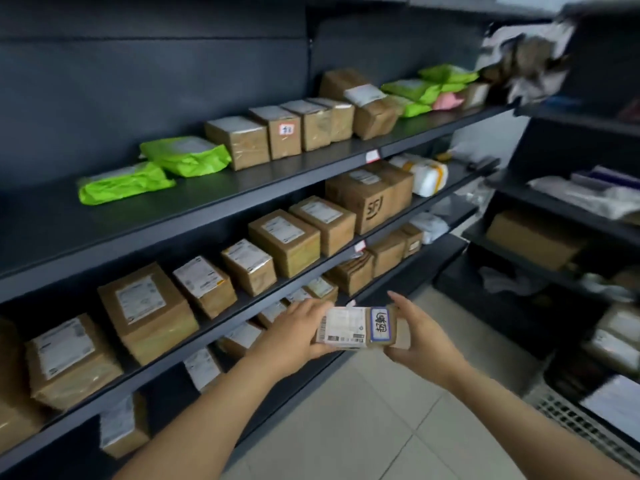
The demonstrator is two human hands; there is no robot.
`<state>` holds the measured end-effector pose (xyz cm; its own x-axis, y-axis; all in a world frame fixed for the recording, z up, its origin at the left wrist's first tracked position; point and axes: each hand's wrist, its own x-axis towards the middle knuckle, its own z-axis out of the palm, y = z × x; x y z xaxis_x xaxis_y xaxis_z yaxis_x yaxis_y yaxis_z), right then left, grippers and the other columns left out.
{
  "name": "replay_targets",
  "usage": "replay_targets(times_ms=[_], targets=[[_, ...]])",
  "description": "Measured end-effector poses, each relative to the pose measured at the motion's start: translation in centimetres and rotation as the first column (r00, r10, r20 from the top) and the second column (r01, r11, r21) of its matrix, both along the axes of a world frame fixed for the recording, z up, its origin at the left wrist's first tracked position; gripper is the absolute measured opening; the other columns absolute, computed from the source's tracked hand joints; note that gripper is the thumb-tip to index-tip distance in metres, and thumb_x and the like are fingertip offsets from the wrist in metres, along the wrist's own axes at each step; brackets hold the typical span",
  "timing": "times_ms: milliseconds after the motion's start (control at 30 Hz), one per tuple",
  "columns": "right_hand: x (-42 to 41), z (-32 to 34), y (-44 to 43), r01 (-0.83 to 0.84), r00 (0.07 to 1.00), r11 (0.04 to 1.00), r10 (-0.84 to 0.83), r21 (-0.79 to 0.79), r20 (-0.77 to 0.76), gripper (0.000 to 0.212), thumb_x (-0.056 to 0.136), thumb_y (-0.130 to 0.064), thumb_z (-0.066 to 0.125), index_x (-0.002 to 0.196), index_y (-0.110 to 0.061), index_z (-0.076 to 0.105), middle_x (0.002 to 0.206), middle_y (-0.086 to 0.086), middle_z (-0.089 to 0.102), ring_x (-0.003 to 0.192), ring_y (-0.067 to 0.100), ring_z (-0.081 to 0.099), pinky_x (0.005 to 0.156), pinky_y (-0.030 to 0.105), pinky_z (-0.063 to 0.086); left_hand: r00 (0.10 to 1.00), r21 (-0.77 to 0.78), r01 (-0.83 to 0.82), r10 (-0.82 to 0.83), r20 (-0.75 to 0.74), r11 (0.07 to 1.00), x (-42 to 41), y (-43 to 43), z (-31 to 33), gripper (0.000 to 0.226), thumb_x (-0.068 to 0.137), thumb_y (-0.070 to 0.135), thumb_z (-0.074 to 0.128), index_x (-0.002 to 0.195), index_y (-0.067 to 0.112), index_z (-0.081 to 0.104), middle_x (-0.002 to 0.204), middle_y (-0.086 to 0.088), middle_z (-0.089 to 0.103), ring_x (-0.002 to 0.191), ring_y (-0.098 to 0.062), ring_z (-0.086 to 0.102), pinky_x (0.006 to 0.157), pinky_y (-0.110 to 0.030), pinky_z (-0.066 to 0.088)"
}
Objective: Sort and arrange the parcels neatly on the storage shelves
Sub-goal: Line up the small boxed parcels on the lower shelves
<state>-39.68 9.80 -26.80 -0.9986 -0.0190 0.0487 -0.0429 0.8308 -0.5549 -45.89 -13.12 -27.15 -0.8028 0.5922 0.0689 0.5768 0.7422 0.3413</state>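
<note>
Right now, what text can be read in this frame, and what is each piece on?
"SF": printed sideways on the large carton, middle shelf.
Handwritten characters on the blue-bordered sticker of the held parcel: not legible.
Handwritten mark on the red-bordered sticker of the top-shelf box: blurred.
Printed shipping labels: too small to read.

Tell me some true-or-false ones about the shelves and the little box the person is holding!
The left hand and right hand both hold one small parcel. True.
The green bags lie on the upper shelf. True.
The small parcel rests on a shelf. False: it is held in the air in front of the shelves.
The SF box stands on the floor. False: it stands on the middle shelf.
</note>
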Motion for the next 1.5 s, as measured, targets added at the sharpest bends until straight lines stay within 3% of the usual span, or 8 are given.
replay_targets(times_ms=[200,400,500,767,1100,1267,1400,1500], targets=[[4.1,1.3,11.8,0.119,0.992,0.993,-0.12,-0.023,-0.045,0.067,0.069,-0.032,0.077,0.129,-0.028,0.048,0.121,-0.013,0.055,0.114,0.007,0.054,0.094,0.025,0.043,0.982,-0.073,0.144,-0.152,-0.109,0.987,1.2,12.3,3.5,0.067,0.086,0.04,0.061,0.142,0.026,0.028,0.14,0.005,0.034,0.127,-0.013,0.032,0.103,-0.031,0.032],[8.7,2.9,24.8,0.236,0.967,0.971,-0.237,-0.029,-0.09,0.068,0.071,-0.025,0.076,0.132,-0.021,0.047,0.124,-0.006,0.054,0.113,0.01,0.053,0.093,0.019,0.039,0.959,-0.089,0.248,-0.257,-0.117,0.965,4.1,27.2,5.2,0.069,0.086,0.039,0.063,0.143,0.024,0.028,0.143,0.004,0.034,0.13,-0.013,0.031,0.104,-0.027,0.029],[11.7,3.5,32.0,0.303,0.949,0.953,-0.304,-0.027,-0.079,0.069,0.072,-0.024,0.075,0.134,-0.02,0.045,0.127,-0.003,0.053,0.114,0.013,0.054,0.095,0.026,0.043,0.938,-0.109,0.311,-0.324,-0.123,0.944,5.7,35.3,5.6,0.067,0.086,0.041,0.062,0.142,0.024,0.029,0.142,0.005,0.034,0.127,-0.014,0.033,0.099,-0.027,0.034],[19.6,2.5,48.7,0.487,0.873,0.87,-0.487,0.074,-0.022,0.068,0.073,-0.042,0.07,0.132,-0.027,0.041,0.121,-0.011,0.047,0.107,0.008,0.048,0.092,0.024,0.044,0.809,-0.104,0.581,-0.587,-0.027,0.807,9.2,56.2,4.5,0.068,0.089,0.044,0.056,0.145,0.022,0.024,0.144,0.006,0.029,0.13,-0.013,0.026,0.099,-0.029,0.038],[18.2,-2.3,64.0,0.718,0.678,0.68,-0.732,0.147,0.074,0.064,0.07,-0.05,0.069,0.127,-0.027,0.048,0.107,-0.013,0.046,0.097,0.003,0.046,0.081,0.016,0.045,0.541,-0.119,0.838,-0.839,0.059,0.532,4.3,78.6,-1.1,0.073,0.091,0.038,0.057,0.15,0.021,0.016,0.151,0.003,0.022,0.136,-0.013,0.021,0.109,-0.029,0.031],[14.1,-4.6,71.8,0.782,0.59,0.605,-0.796,0.15,0.136,0.066,0.075,-0.045,0.068,0.133,-0.027,0.04,0.108,-0.014,0.038,0.098,0.003,0.042,0.08,0.012,0.041,0.416,-0.169,0.901,-0.906,0.074,0.4,-0.6,89.4,-3.1,0.071,0.092,0.035,0.057,0.15,0.02,0.018,0.152,0.002,0.022,0.137,-0.015,0.021,0.109,-0.03,0.03],[11.6,-7.8,76.1,0.839,0.51,0.534,-0.839,0.108,0.189,0.066,0.075,-0.039,0.066,0.133,-0.024,0.039,0.108,-0.013,0.032,0.097,0.006,0.044,0.079,0.016,0.044,0.354,-0.215,0.919,-0.931,0.09,0.329,-3.2,96.1,-5.7,0.07,0.093,0.034,0.056,0.15,0.02,0.017,0.153,0.002,0.02,0.139,-0.014,0.019,0.108,-0.03,0.033],[10.5,-11.2,78.7,0.898,0.403,0.429,-0.89,0.094,0.213,0.061,0.075,-0.041,0.065,0.129,-0.023,0.042,0.116,-0.008,0.035,0.103,0.012,0.05,0.079,0.024,0.049,0.397,-0.189,0.908,-0.913,0.099,0.374,-4.8,99.7,-8.6,0.066,0.095,0.034,0.051,0.15,0.021,0.016,0.155,0.004,0.015,0.141,-0.014,0.018,0.109,-0.03,0.031]])
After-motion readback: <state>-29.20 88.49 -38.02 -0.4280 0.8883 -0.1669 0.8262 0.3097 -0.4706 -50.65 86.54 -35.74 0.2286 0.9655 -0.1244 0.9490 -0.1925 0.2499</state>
